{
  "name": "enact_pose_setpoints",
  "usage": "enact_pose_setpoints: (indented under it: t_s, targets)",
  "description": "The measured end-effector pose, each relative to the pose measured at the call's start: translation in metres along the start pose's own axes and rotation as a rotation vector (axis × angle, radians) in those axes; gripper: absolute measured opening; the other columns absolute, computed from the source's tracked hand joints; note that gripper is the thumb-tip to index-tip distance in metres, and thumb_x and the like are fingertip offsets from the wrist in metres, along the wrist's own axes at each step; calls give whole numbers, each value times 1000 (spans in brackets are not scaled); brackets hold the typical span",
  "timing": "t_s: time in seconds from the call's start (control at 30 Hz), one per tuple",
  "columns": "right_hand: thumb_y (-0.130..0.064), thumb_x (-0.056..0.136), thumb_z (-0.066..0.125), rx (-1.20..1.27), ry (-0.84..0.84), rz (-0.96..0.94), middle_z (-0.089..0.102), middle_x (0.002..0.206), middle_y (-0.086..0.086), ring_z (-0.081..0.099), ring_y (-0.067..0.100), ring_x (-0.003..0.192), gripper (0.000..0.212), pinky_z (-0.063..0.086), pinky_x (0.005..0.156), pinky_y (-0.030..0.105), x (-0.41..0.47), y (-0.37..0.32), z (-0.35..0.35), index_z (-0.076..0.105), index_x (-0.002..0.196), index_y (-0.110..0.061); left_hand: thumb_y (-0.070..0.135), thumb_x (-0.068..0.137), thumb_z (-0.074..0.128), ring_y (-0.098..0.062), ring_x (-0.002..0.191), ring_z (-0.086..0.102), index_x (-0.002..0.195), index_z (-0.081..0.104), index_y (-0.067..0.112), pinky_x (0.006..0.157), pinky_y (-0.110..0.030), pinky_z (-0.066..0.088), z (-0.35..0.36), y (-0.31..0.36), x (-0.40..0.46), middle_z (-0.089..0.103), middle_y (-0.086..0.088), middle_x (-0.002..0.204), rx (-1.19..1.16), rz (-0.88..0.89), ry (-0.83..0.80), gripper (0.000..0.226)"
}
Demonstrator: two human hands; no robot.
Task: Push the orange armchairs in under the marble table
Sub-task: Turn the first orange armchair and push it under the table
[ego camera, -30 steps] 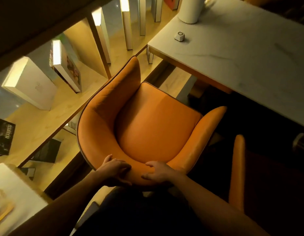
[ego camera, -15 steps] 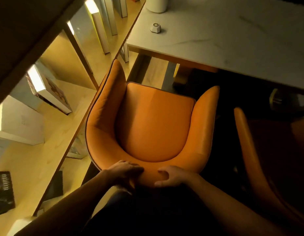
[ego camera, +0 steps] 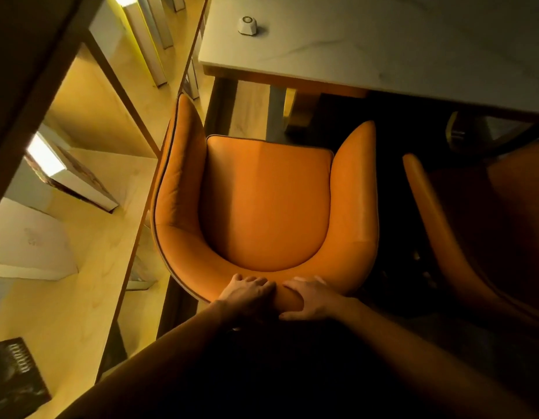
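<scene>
An orange armchair (ego camera: 266, 204) stands right below me, its open front facing the marble table (ego camera: 383, 46) at the top of the view. Its arm tips lie short of the table's near edge. My left hand (ego camera: 247, 293) and my right hand (ego camera: 312, 299) both grip the top of the chair's curved backrest, side by side, fingers over the rim. A second orange armchair (ego camera: 473, 225) sits in shadow at the right, beside the first, partly cut off by the frame edge.
Wooden shelving (ego camera: 89, 207) with standing books and boxes runs close along the chair's left side. A small white puck-like device (ego camera: 247, 25) rests on the table near its corner. Gold-coloured table legs (ego camera: 295, 107) show beneath the tabletop, with dark floor under the table.
The chair has turned from angled to square with the table and moved closer to its edge. Both hands kept their hold on the backrest. The second armchair has come further into view.
</scene>
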State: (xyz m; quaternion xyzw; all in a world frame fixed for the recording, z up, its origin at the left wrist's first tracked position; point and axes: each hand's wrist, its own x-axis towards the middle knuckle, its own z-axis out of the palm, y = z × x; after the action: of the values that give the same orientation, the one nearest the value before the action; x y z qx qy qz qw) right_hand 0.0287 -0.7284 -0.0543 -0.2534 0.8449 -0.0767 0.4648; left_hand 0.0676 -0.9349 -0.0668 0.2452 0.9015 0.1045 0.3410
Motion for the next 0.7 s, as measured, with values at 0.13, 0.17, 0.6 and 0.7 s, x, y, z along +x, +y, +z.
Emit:
enact_pose_setpoints:
  t_s: [0.13,0.17,0.6,0.7]
  targets:
    - [-81,77,51,-22,8,-3,29,157,2,23,23,144,96,7,116,58,-1,0,7,24,151,-26,50,97,46,-28,124,51,141,34,20,97,-45,40,7,-2,2,49,-5,139,76,16,40,54]
    - [-82,76,51,-27,16,0,27,158,2,21,23,145,98,6,116,59,-1,0,8,22,152,-26,49,98,44,-28,125,51,142,34,21,98,-45,39,7,-3,3,49,-5,140,79,14,40,53]
    - [-89,73,33,-162,358,-100,53,138,7,47,30,128,96,28,110,45,-1,8,33,44,140,-22,41,102,27,-33,112,56,140,36,26,95,-44,41,10,-1,1,56,-6,131,88,-41,84,42]
    - [-86,74,41,-171,412,-120,59,132,9,54,31,120,92,33,108,44,-1,9,37,51,137,-19,39,102,29,-33,114,55,144,34,23,96,-43,42,11,-2,0,54,-8,134,90,-21,76,46]
